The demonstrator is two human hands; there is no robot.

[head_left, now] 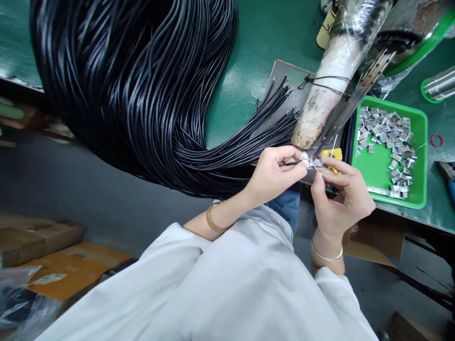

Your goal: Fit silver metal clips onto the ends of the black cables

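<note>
My left hand (279, 168) is closed in a pinch on the end of a black cable (292, 163), with white coverings on the fingertips. Facing it, my right hand (341, 189) pinches a thin silvery wire that looks like solder wire (334, 145). Its tip points toward the cable end between the two hands. Fingers partly hide the small part at that end. Just behind them is the lower end of a stained white tube (307, 130), beside a slotted metal bar (369, 80). A yellow piece (332, 158) lies behind my right fingers.
A large bundle of black cables (142, 85) covers the left of the green table (256, 38), its stripped ends on a grey plate (280, 76). At right, a green tray (421, 156) holds many small metal connector shells (386, 128). Blue-handled pliers (448, 177) lie beyond.
</note>
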